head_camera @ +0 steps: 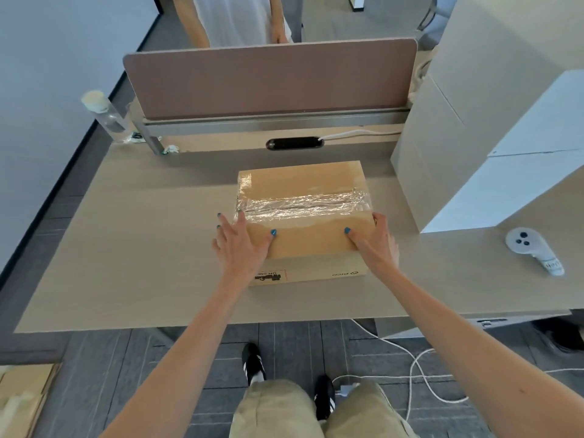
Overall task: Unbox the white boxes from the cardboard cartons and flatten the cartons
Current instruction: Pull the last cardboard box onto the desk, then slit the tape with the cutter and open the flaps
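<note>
On my feed, a clear water bottle (107,116) stands at the far left corner of the desk (142,248), and flattened cardboard (22,396) lies on the floor below the near left corner. Behind the far edge rises a brown partition (271,80), with another person (234,17) standing beyond it.

The left hand (241,241) lies flat and open on the carton (303,184), fingers spread and straight over its left near corner, thumb resting on the top face. The carton sits in the middle of the desk, flaps closed (a band of crinkled clear tape (303,205) runs across the top from side to side), with printed marks on its near face.

The right hand (377,241) grips the carton's right near corner, thumb laid on top and fingers wrapped round the right side. Large pale boxes (474,159) are stacked along the right edge, just beside the carton but apart from it. A white handheld controller (534,248) lies near the right edge in front of them. White cables (420,368) trail on the floor under the near right corner.
</note>
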`<state>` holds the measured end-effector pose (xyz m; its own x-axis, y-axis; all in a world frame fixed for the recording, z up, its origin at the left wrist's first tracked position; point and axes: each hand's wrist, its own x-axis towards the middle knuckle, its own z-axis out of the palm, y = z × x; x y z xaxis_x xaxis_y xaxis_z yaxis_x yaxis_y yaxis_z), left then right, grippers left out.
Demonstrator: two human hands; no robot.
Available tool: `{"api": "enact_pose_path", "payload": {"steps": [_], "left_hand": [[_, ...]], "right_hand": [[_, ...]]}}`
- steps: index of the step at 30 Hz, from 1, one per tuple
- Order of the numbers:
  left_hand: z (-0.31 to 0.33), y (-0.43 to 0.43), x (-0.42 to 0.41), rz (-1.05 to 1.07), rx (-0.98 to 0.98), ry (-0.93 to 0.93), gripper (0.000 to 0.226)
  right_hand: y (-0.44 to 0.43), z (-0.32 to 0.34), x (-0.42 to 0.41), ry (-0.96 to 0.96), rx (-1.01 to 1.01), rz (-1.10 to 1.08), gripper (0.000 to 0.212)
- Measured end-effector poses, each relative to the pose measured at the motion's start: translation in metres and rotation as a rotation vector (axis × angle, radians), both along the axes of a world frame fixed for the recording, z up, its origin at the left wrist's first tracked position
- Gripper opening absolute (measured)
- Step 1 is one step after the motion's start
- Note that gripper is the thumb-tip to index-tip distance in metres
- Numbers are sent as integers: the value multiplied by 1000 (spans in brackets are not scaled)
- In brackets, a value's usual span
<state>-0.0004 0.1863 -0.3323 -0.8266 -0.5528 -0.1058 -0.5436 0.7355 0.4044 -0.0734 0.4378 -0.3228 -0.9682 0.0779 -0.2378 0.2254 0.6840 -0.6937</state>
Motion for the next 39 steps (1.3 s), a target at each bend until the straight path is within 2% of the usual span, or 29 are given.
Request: {"api": "enact_pose_path", "payload": {"steps": [2, 5, 9, 10, 13, 16, 21, 26, 31, 36, 39], "left_hand": [[4, 1, 0, -34, -110, -10, 81], [7, 11, 0, -193, -233, 21, 67], [4, 49, -7, -480, -204, 98, 62], [2, 61, -10, -531, -185, 128, 60], [-3, 94, -24, -636, -177, 169, 52], [-4, 124, -39, -704, -180, 188, 48], [-7, 162, -53, -744, -135, 208, 58], [-14, 171, -54, -738, -183, 224, 57], [-16, 171, -55, -749, -238, 231, 56], [-19, 170, -54, -758, -259, 221, 55], [-17, 168, -56, -762, -235, 223, 54]], "right_hand": [[5, -2, -2, -11, -47, 15, 65], [17, -7, -2, -1, -130, 43, 55], [40, -14, 1, 52, -201, 63, 19], [46, -16, 2, 57, -197, 72, 20], [71, -28, 6, 15, -102, 119, 27], [102, -41, 15, 6, 95, 225, 21], [153, -67, 32, -36, 342, 327, 23], [184, -83, 46, -17, 487, 349, 20], [180, -96, 40, -22, 467, 331, 25], [166, -114, 42, 33, 518, 388, 14], [154, -111, 39, 32, 445, 334, 14]]}}
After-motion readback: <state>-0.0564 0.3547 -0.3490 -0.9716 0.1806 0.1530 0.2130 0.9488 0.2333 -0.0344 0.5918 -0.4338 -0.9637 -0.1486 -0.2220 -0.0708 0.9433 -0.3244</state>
